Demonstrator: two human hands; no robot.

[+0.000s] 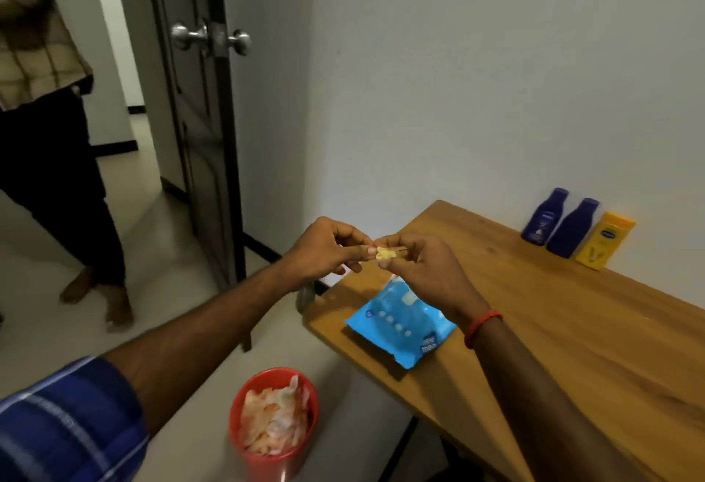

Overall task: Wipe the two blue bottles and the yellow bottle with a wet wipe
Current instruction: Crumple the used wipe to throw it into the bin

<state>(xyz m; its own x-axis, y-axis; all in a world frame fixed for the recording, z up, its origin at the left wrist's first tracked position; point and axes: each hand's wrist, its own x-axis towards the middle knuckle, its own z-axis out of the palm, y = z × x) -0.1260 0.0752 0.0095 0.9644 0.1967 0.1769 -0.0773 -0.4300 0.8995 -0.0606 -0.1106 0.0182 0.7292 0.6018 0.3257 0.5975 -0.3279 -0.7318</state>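
Note:
Two dark blue bottles (544,216) (573,229) and a yellow bottle (603,239) stand in a row against the wall at the far edge of the wooden table (553,313). A blue wet wipe pack (396,323) lies near the table's left end. Above that pack, my left hand (328,247) and my right hand (423,266) meet, both pinching a small scrunched pale wipe (385,253) between their fingertips. The hands are well short of the bottles.
A red bin (272,420) holding used wipes stands on the floor below the table's near left corner. A dark door (198,100) stands open to the left. Another person's legs (65,191) are at the far left on the floor.

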